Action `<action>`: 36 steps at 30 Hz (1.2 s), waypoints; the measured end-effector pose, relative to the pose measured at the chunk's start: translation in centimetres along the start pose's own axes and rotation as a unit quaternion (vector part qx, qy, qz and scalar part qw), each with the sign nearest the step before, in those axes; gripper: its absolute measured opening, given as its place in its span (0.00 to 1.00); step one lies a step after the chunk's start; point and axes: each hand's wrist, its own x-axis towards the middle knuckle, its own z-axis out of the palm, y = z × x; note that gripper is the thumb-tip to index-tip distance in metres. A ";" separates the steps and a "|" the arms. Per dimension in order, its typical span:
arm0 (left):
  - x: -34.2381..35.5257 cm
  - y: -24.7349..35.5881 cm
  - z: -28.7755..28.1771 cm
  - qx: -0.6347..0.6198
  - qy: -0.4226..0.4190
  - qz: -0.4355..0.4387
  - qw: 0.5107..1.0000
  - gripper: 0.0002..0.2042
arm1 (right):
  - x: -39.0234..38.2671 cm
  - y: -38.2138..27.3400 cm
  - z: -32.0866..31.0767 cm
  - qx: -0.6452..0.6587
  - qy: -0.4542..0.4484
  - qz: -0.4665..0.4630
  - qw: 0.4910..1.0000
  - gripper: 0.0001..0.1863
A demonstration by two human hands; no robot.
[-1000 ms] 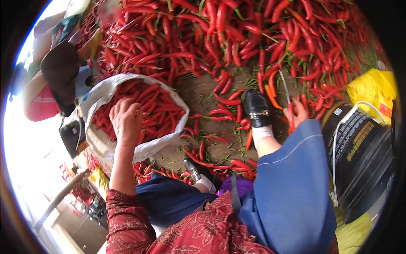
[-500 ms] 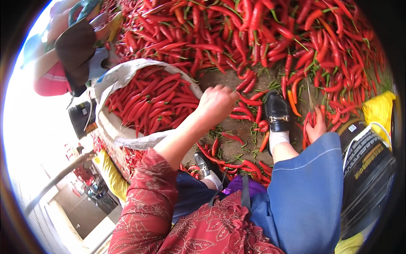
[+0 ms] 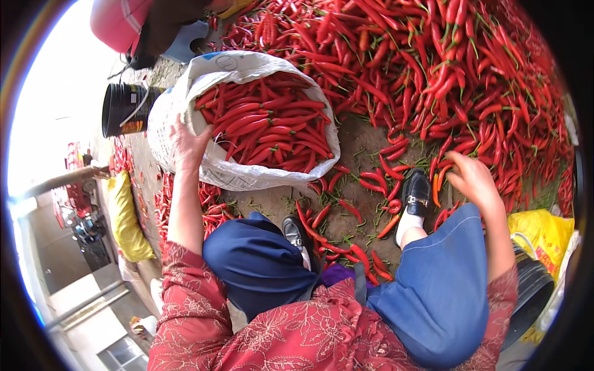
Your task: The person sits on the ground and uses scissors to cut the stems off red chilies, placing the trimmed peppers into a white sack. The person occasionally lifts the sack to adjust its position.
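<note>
A white woven sack [image 3: 247,179] stands to my left, its mouth rolled wide and full of red chili peppers [image 3: 272,127]. My left hand [image 3: 187,147] grips the sack's left rim, thumb over the edge and fingers along the outside. On the other side, my right hand [image 3: 473,178] hovers past my right knee at the lower edge of the big chili pile [image 3: 427,68]. Its fingers are curled, and whatever lies in them is hidden. Several loose chilies [image 3: 374,182] and green stems are scattered on the ground by my black shoe [image 3: 417,191].
A black bucket [image 3: 127,110] stands left of the sack. At the upper left sits another person [image 3: 176,21], partly cut off. A yellow bag [image 3: 544,232] and a black tub [image 3: 531,290] are at my right. A yellow sack [image 3: 130,216] lies at the left.
My left hand has moved from beyond the sack's right side to its left rim. The right hand has lifted slightly; the pointed metal blade it held no longer shows. The view has shifted.
</note>
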 end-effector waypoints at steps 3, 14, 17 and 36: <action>-0.9 0.0 -0.9 -0.129 -0.208 -0.133 0.960 0.26 | 7.8 -3.3 -1.1 0.155 -0.140 -0.066 0.976 0.24; -4.5 0.5 -6.1 -0.768 -0.051 -0.160 0.618 0.10 | 22.0 -10.6 18.8 0.243 -0.141 0.100 0.954 0.32; -4.9 0.1 -5.4 -0.742 -0.098 -0.178 0.638 0.11 | 22.3 -12.0 23.3 0.446 -0.009 0.186 0.876 0.26; -11.3 -3.7 1.1 -0.524 -0.282 -0.266 0.758 0.24 | 19.7 -12.9 26.3 0.522 0.018 0.199 0.829 0.16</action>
